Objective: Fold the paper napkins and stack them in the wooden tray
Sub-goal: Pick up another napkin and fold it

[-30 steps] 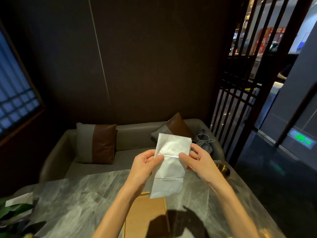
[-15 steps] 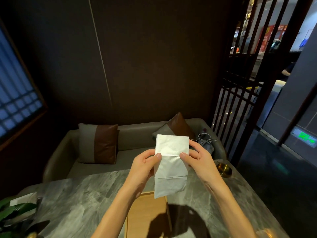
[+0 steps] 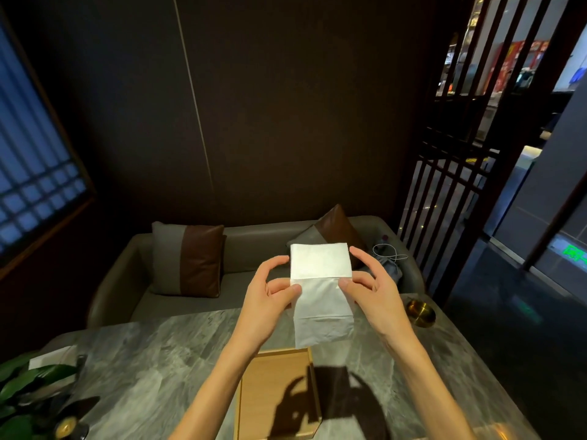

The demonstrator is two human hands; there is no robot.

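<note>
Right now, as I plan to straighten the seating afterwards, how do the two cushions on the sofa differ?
The left cushion stands squarely on its bottom edge; the right cushion is tipped with a corner pointing up. The left cushion shows whole; the right cushion's lower part is hidden behind the held napkin. Both are grey and brown and lean against the sofa back.

dark wall (image 3: 286,106) | grey sofa (image 3: 254,242) (two cushions) | marble table (image 3: 158,360)
</note>
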